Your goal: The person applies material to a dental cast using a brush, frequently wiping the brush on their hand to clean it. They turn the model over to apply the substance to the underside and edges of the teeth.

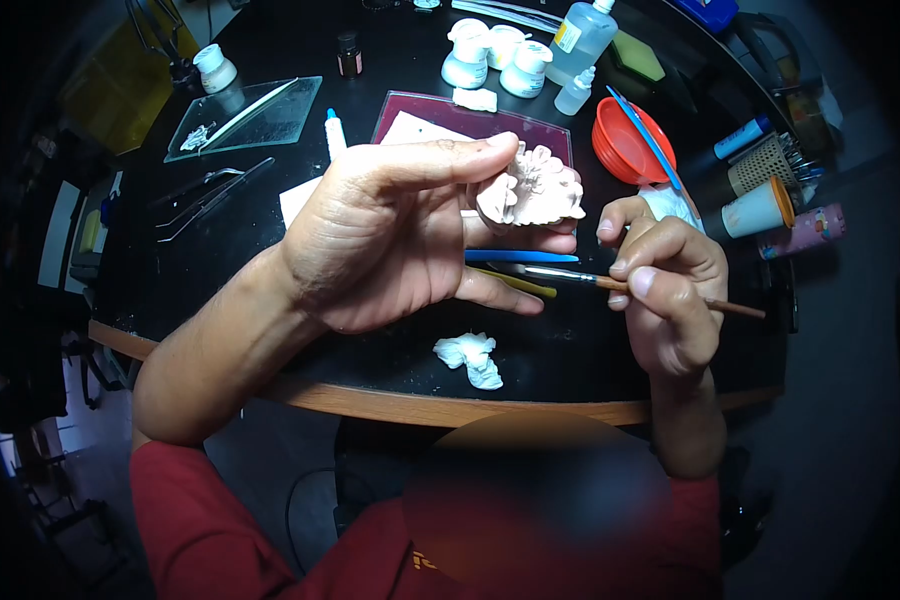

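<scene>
In the middle of the head view, my left hand (390,225) grips a pale plaster dental model (533,188) between the thumb and fingers, its row of teeth facing up. My right hand (675,275) pinches a fine paintbrush (600,281) by its brown wooden handle. The bristles point left, below the model and apart from it. Behind my left fingers, a blue stick (530,257) and a yellow-green stick (530,287) show in part. Nearer to me, a crumpled white tissue (470,358) lies on the black table.
White jars (465,62), a clear bottle (583,42) and a small dropper bottle (575,92) stand at the back. A red bowl (620,145) is at the right, with a cup (758,212) beyond it. Tweezers (210,200) and a glass slab (260,115) lie left.
</scene>
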`<state>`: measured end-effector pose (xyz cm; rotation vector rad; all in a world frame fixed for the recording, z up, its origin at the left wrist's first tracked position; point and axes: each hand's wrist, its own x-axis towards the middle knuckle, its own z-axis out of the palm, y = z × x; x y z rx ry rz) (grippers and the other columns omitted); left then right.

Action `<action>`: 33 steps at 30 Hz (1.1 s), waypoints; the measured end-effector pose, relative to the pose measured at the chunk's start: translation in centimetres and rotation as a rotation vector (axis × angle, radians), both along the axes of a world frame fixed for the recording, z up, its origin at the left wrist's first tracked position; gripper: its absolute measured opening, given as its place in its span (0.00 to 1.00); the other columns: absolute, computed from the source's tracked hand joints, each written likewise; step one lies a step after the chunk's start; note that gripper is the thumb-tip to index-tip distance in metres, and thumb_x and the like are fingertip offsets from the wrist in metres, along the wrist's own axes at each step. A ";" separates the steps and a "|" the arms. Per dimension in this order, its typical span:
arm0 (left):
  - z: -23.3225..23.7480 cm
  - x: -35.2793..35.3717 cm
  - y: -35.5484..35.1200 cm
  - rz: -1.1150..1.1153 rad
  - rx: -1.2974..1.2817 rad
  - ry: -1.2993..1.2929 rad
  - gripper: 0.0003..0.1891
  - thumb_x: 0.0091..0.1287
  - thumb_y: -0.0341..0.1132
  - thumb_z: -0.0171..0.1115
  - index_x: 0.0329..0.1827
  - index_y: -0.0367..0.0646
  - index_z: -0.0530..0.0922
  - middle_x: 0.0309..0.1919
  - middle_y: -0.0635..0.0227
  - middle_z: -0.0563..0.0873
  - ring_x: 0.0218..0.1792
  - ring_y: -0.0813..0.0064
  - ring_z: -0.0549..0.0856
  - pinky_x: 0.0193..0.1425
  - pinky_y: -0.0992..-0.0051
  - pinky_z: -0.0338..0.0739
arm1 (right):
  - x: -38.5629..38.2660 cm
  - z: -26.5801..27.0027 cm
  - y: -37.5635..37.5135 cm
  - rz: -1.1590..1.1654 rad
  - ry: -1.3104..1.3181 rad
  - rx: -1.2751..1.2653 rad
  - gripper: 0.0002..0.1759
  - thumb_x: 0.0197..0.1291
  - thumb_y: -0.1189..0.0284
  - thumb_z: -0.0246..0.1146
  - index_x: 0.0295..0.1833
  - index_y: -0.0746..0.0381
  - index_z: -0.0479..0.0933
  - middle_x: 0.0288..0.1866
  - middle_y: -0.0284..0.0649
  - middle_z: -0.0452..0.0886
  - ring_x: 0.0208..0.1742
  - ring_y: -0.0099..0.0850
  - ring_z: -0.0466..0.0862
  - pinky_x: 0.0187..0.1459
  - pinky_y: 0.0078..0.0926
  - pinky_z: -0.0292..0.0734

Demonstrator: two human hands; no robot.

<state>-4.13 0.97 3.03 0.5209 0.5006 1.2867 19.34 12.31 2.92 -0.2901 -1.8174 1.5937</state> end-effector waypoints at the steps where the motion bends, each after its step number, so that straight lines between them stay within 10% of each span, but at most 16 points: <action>1: -0.1 -0.1 0.0 -0.001 0.007 -0.006 0.31 0.84 0.48 0.47 0.78 0.30 0.65 0.73 0.42 0.75 0.72 0.42 0.79 0.69 0.28 0.75 | -0.4 0.5 -0.9 -0.017 -0.039 -0.007 0.06 0.55 0.78 0.62 0.34 0.70 0.83 0.28 0.42 0.85 0.54 0.34 0.79 0.60 0.37 0.74; 4: 0.1 0.0 0.0 -0.010 0.002 0.012 0.30 0.84 0.48 0.48 0.78 0.31 0.66 0.73 0.43 0.76 0.72 0.42 0.79 0.69 0.29 0.76 | -0.5 0.1 -0.4 0.036 -0.050 0.139 0.06 0.56 0.77 0.64 0.36 0.69 0.84 0.29 0.40 0.86 0.54 0.35 0.77 0.62 0.37 0.72; 7: 0.0 0.0 0.1 -0.013 0.005 -0.035 0.21 0.84 0.45 0.54 0.62 0.35 0.81 0.55 0.56 0.89 0.62 0.62 0.88 0.60 0.52 0.88 | -0.2 -0.2 0.0 0.049 -0.014 0.175 0.06 0.55 0.77 0.65 0.36 0.68 0.85 0.28 0.39 0.86 0.53 0.35 0.77 0.62 0.37 0.72; 13: 0.0 0.0 0.1 0.025 0.006 -0.083 0.19 0.83 0.44 0.55 0.61 0.35 0.81 0.55 0.57 0.89 0.62 0.62 0.88 0.60 0.52 0.87 | -0.7 -0.1 -0.5 0.033 -0.047 0.266 0.06 0.55 0.77 0.65 0.36 0.68 0.85 0.33 0.40 0.88 0.51 0.34 0.78 0.60 0.37 0.73; 33: -0.6 -0.5 0.4 0.160 0.020 -0.198 0.30 0.84 0.51 0.47 0.76 0.35 0.72 0.70 0.46 0.79 0.73 0.50 0.78 0.74 0.23 0.66 | -0.5 -0.2 0.2 0.042 0.055 0.365 0.07 0.53 0.78 0.65 0.38 0.66 0.85 0.30 0.39 0.88 0.46 0.31 0.79 0.65 0.40 0.69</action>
